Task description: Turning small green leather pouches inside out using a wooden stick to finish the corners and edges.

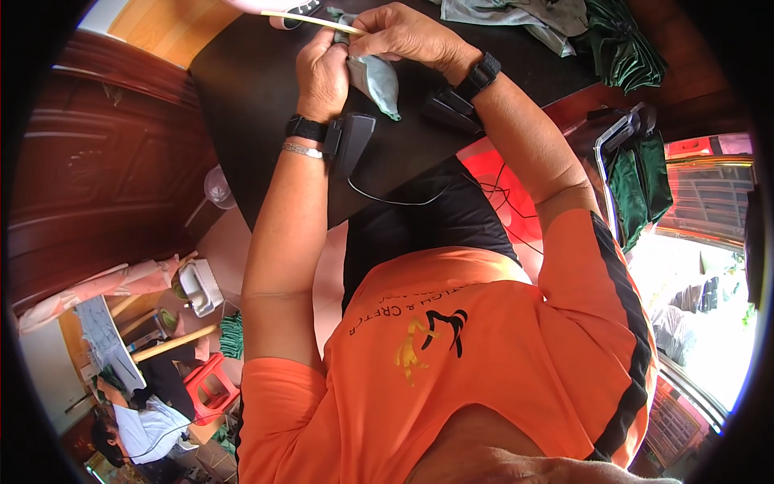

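Observation:
Over the far part of the black table (266, 105), both hands meet at a small grey-green cloth piece (375, 85). My left hand (322, 77) is closed on the cloth's left side. The fingers of my right hand (411, 36) are pinched around the end of a thin pale-yellow stick (302, 22), close against the cloth. The stick points left, passing above my left hand. The lower end of the cloth hangs down toward me in a pointed shape. My fingers hide where stick and cloth meet.
Grey-green fabric (516, 20) and a stack of dark green cloth pieces (621, 44) lie at the far right. Black devices with a cable sit at my wrists. More green cloth (641, 181) hangs at right. Behind, lower left, are a person (153, 431) and a red stool (211, 387).

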The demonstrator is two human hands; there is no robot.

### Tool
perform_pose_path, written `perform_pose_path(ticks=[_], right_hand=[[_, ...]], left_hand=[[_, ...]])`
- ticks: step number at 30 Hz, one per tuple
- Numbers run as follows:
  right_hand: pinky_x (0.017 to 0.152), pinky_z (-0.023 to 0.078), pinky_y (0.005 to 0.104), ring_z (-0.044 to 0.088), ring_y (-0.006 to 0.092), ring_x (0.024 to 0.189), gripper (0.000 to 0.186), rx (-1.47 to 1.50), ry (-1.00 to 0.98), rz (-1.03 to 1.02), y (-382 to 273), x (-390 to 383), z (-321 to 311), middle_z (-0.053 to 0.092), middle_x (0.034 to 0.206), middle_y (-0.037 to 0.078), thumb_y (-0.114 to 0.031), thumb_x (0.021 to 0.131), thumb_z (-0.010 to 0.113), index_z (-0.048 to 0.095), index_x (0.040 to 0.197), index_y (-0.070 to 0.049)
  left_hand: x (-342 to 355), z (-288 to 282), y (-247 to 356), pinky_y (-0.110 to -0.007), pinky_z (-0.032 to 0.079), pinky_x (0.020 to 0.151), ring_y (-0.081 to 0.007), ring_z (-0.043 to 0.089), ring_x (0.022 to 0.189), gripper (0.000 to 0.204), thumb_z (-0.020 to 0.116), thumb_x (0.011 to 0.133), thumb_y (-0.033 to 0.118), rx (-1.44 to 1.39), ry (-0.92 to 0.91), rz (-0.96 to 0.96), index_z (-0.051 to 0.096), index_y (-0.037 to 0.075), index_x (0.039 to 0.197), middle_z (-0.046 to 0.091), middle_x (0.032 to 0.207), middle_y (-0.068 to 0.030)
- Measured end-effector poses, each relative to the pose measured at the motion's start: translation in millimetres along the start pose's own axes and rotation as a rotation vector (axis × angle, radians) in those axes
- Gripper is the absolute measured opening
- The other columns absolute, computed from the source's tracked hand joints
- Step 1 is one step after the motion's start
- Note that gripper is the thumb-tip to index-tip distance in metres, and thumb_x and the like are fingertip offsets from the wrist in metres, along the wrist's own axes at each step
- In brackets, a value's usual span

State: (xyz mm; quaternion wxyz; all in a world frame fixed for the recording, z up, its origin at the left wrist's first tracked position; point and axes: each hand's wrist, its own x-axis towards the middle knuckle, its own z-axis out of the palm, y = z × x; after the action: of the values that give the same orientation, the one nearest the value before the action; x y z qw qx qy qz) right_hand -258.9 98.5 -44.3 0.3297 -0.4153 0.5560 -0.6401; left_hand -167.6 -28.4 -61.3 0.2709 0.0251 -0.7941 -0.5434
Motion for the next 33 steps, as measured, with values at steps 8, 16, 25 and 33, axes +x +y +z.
perform_pose_path(ticks=[8,16,25,33], right_hand=[[0.066,0.046,0.0338,0.06,0.0243,0.068,0.027,-0.874,0.218,-0.039,-3,-7,6,0.062,0.071,0.012,-0.025,0.071,0.068,0.065,0.087,-0.003],[0.069,0.048,0.0352,0.063,0.0266,0.073,0.026,-0.937,0.295,0.058,3,-4,-9,0.065,0.076,0.013,-0.028,0.074,0.063,0.068,0.093,-0.01],[0.053,0.039,0.0418,0.051,0.038,0.059,0.015,-0.88,0.398,-0.175,-11,-9,-15,0.051,0.066,0.024,-0.013,0.07,0.065,0.056,0.07,0.0],[0.051,0.037,0.0399,0.044,0.0317,0.052,0.019,-0.833,0.342,-0.19,-7,-5,-15,0.048,0.061,0.021,-0.015,0.072,0.064,0.054,0.07,0.001]], left_hand=[[-2,6,-1,-0.025,0.043,0.072,-0.0116,0.052,0.076,0.026,0.045,0.073,-0.001,-0.518,0.231,-0.261,0.06,-0.004,0.094,0.058,0.087,-0.0036],[1,3,5,-0.034,0.045,0.08,-0.0208,0.057,0.088,0.024,0.045,0.081,0.0,-0.779,0.263,-0.545,0.056,-0.002,0.102,0.059,0.096,-0.0085],[0,0,9,-0.037,0.042,0.089,-0.0217,0.057,0.095,0.02,0.053,0.08,0.007,-0.988,-0.057,-0.497,0.057,-0.004,0.097,0.06,0.099,-0.0104],[3,-2,7,-0.028,0.041,0.083,-0.0143,0.055,0.089,0.02,0.057,0.076,0.004,-0.886,0.019,-0.407,0.058,0.002,0.095,0.06,0.093,-0.0041]])
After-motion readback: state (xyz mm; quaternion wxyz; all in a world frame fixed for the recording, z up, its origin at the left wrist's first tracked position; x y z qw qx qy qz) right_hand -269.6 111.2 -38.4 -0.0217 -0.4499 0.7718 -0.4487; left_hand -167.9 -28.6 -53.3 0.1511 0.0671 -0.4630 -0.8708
